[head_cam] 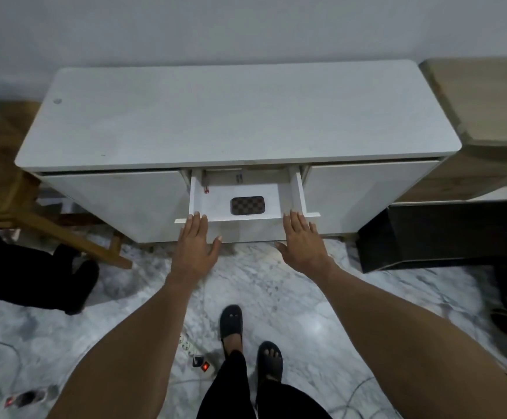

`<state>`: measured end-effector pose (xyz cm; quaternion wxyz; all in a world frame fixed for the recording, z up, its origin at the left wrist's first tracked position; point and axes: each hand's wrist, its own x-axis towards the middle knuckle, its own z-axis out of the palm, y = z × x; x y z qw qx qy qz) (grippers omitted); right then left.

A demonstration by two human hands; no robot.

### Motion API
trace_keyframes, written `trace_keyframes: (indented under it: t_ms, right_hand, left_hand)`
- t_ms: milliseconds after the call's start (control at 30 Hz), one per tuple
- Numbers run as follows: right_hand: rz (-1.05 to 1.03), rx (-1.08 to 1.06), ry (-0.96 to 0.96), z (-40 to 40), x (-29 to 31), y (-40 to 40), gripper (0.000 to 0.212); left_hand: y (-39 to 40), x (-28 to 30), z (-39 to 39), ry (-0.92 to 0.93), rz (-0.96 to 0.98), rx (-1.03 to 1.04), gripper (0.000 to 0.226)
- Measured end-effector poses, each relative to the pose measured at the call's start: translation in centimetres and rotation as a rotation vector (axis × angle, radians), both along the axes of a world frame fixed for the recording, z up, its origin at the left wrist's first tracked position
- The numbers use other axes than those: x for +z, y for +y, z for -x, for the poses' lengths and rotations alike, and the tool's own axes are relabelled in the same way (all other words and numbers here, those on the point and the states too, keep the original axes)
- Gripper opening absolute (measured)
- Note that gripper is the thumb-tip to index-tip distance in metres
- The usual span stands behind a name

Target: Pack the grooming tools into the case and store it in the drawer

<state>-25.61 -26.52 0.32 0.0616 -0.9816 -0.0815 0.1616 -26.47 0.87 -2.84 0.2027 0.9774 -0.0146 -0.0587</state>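
The brown checkered case [248, 205] lies closed and flat on the floor of the white drawer [212, 204], which stands pulled out from the middle of the white cabinet [237, 116]. My left hand [196, 247] rests flat against the drawer's front panel near its left end, fingers spread. My right hand [302, 243] presses flat on the same panel near its right end, fingers apart. Neither hand holds anything. A small red-tipped item [206, 189] lies at the drawer's back left.
A wooden chair frame [49, 228] stands at the left and a dark box [445, 234] at the right of the cabinet. On the marble floor lie a power strip [196, 355] with cables. My feet in black slippers [231, 323] are below.
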Motion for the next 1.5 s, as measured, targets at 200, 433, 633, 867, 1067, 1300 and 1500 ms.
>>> trace_keyframes:
  t_ms: [200,433,633,867,1067,1300,1500]
  right_hand:
    - [0.019,-0.011,0.022,-1.0,-0.6,0.3,0.079]
    - [0.029,-0.029,0.037,-5.4,-0.5,0.6,0.079]
    - [0.024,-0.065,0.033,-10.1,-0.7,1.4,0.08]
    - [-0.013,-0.135,0.031,-13.6,-1.0,2.3,0.078]
    - [0.004,-0.205,0.012,-14.4,-1.6,3.8,0.075]
    - [0.027,-0.248,0.03,-14.5,-1.5,4.7,0.077]
    - [-0.086,-0.197,0.021,-12.1,0.8,2.8,0.072]
  left_hand:
    - [0.0,-0.8,-0.8,-0.001,-0.003,-0.017,0.087]
    - [0.3,-0.9,-5.1,-0.006,0.011,-0.019,0.09]
    - [1.0,-1.4,-9.8,-0.039,0.031,-0.052,0.088]
    - [1.4,-3.1,-13.4,-0.076,-0.017,-0.089,0.088]
    - [0.3,-3.9,-13.5,-0.097,0.004,-0.039,0.088]
    - [0.3,-4.4,-13.4,-0.065,-0.016,-0.049,0.09]
    - [2.4,-2.9,-12.6,-0.113,0.011,-0.065,0.088]
